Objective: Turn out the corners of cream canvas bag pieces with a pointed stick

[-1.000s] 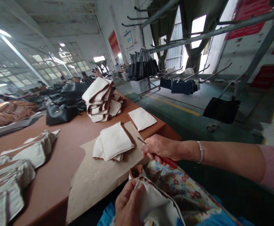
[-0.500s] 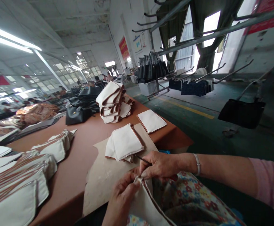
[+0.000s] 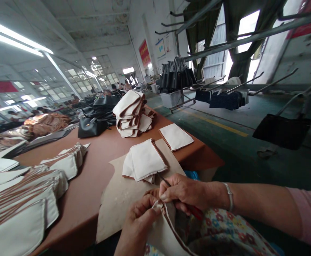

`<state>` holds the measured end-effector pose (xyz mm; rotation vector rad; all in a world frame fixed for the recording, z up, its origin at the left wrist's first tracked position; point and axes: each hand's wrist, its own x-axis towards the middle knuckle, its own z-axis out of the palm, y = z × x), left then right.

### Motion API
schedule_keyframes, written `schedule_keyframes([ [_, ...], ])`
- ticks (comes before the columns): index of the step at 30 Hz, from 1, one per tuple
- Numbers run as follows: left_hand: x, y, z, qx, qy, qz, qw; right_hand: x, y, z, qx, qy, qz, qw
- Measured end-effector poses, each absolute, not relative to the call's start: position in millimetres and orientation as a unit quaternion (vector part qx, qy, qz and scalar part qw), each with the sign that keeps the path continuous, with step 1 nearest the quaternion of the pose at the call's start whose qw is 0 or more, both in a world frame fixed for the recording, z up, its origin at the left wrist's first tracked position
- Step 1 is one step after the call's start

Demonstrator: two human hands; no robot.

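Note:
Low in the view, my left hand [image 3: 139, 217] is closed on the top corner of a cream fabric piece with brown edging [image 3: 162, 233]. The piece hangs over my lap. Right beside it, my right hand [image 3: 182, 190] is closed, with thumb and finger pinched at the same corner. It also holds a slim tool [image 3: 164, 180] whose dark pointed tip sticks out past the fingers and whose red handle shows under the palm. Most of the tool is hidden, so its exact kind is unclear. Just beyond my hands lie stitched cream pieces [image 3: 147, 160] on a sheet of tan card [image 3: 112, 199].
The brown-covered table [image 3: 96, 156] bears a tall pile of cream pieces [image 3: 130, 113], a single cream piece [image 3: 176, 137], black bags [image 3: 93, 126] and fanned rows of cream pieces [image 3: 19, 209]. To the right stands a metal rack [image 3: 219, 46] with bags hanging from it.
The view has shifted slightly, so the table's things sit a little further right. My right hand has turned a little, and more of the tool's red handle shows. Both hands keep their hold.

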<state>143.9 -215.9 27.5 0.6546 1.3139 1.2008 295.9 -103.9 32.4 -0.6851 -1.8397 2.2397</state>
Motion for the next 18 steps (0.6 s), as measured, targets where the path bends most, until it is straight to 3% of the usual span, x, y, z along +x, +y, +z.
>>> schedule_keyframes([
  [9, 144, -212, 38, 0.394, 0.633, 0.475, 0.467, 293, -109, 34, -0.21, -0.786, 0.554, 0.178],
  [18, 137, -223, 32, 0.419, 0.595, 0.472, 0.498, 294, -115, 10, -0.189, -0.529, 0.824, 0.078],
])
